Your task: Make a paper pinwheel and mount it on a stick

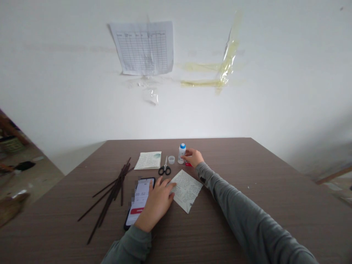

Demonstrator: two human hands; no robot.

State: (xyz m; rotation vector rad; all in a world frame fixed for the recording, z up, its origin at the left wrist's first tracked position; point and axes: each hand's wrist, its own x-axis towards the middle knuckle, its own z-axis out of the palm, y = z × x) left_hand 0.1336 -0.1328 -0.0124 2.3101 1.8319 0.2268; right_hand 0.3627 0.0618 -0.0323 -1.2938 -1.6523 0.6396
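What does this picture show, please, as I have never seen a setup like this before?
There is no robot here: a person works with two bare hands. The single picture comes from a camera worn on the head, looking forward and down, so the hands reach in from the bottom.

On the brown table lie dark thin sticks, a paper stack, scissors, a small clear cup and a phone. The left hand lies partly over the phone, its fingers reaching the written sheet. The right hand has its fingers at a white bottle with a blue cap, beside a small red item; how firm that grip is, I cannot tell.
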